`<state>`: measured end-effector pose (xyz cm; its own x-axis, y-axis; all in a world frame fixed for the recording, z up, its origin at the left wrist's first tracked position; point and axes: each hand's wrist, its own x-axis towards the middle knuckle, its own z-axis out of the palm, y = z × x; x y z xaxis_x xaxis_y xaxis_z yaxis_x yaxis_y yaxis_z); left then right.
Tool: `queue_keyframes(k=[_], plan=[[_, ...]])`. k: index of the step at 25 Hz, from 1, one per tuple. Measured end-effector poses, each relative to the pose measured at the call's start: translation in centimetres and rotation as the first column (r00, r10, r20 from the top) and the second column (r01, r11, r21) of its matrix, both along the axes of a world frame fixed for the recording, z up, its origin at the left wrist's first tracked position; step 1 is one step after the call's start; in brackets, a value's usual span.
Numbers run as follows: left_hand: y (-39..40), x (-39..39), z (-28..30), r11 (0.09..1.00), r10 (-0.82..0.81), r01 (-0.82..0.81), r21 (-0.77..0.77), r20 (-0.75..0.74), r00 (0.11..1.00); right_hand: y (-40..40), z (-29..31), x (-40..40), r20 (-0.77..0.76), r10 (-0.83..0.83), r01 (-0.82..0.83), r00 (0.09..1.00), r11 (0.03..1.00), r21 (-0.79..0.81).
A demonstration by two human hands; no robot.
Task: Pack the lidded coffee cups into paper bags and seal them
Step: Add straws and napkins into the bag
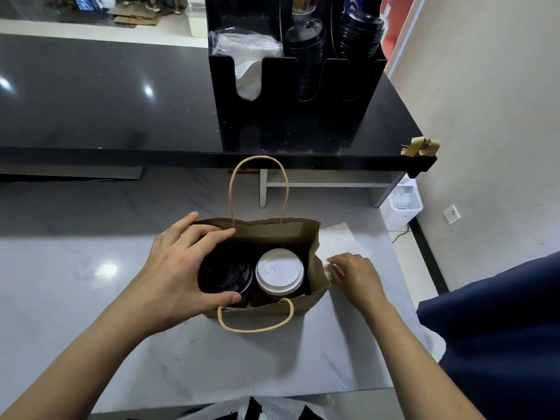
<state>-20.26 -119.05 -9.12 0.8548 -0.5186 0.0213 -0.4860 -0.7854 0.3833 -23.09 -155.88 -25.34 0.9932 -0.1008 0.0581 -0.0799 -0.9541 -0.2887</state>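
Fingers point(209, 234) of left hand point(178, 268) curled round one black-lidded cup point(225, 277), grasping it inside one open paper bag point(272, 307) on pale counter point(75, 283). One white-lidded cup point(279, 272) just right of it. Right hand point(354, 274) relaxed, fingertips touching bag's right side. Two handles: far one upright, near one folded down.

Two cups point(225, 277) point(279, 271) are sitting side by side in the bag point(272, 307) on the table point(75, 283); an organizer point(297, 122) is standing behind.
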Motion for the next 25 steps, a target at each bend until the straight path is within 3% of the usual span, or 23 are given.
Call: queue_keyframes(k=[3, 8, 13, 22, 25], plan=[[-0.1, 0.0, 0.0, 1.000, 0.001, -0.001, -0.001, 0.001, 1.000, -0.4, 0.5, 0.1, 0.001, -0.058, 0.058, 0.998, 0.998, 0.023], [-0.1, 0.0, 0.0, 1.000, -0.001, 0.001, 0.008, -0.001, 1.000, -0.9, 2.2, 0.0, 0.091, -0.208, 0.188, 0.974, 0.963, 0.195], [0.0, 0.0, 0.0, 1.000, -0.008, 0.008, 0.003, 0.008, 1.000, -1.5, 4.0, 0.3, 0.145, -0.273, 0.235, 0.951, 0.944, 0.232], [0.0, -0.2, 0.0, 1.000, -0.008, 0.008, 0.006, 0.002, 1.000, -1.4, 4.8, 1.3, 0.388, -0.142, 0.220, 0.911, 0.961, -0.166], [0.0, -0.2, -0.1, 1.000, -0.010, 0.010, -0.003, 0.012, 1.000, 0.7, 3.4, 1.2, 0.316, 0.002, 0.107, 0.949, 0.940, -0.324]])
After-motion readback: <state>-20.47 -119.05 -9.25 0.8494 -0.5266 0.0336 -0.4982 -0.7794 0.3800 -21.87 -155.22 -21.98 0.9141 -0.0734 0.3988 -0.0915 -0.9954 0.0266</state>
